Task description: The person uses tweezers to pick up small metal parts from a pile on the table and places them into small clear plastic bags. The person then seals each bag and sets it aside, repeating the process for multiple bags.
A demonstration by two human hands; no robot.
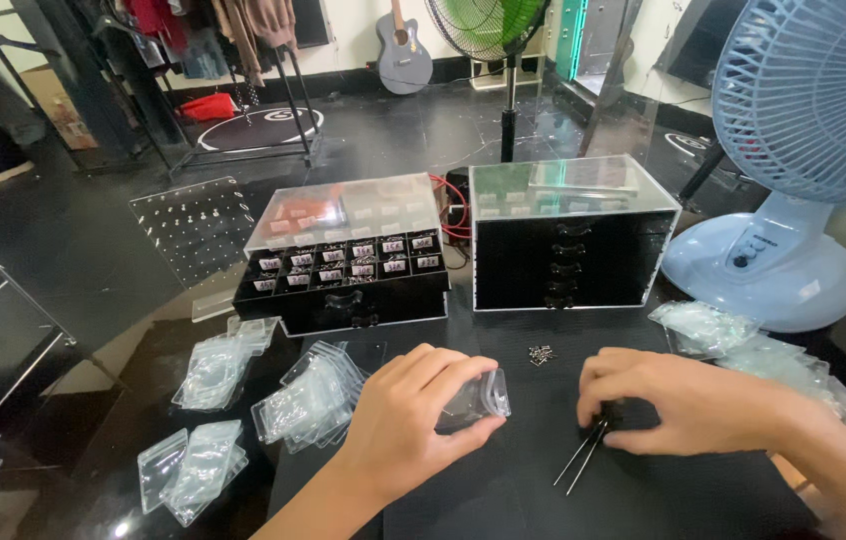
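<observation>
The left hand (413, 415) holds a small clear bag (475, 398) between the thumb and the fingers. The bag is just above the black mat (503, 480) on the table, near the middle. The fingers are curled around it and pinch it.

The right hand (668, 405) rests on the mat, a little to the right of the bag. Its fingers are curled down and grip a thin pair of tweezers (583, 458). The two thin tips point down and to the left.

Between the two hands, a bit farther back, lies a little heap of tiny metal bits (540, 354) on the mat.

On the left side of the table lie piles of clear bags (308, 405), some fanned out. More clear bags (708, 325) lie on the right, near a light blue fan (793, 150).

Behind the hands stand two black boxes with clear tops. The left box (348, 255) has its top drawer pulled out, and you can see many small squares with tiny things in them. The right box (568, 235) is taller and all its drawers are closed.

Far back on the dark floor a guitar (403, 50) leans on the wall, next to a green fan (488, 25).
</observation>
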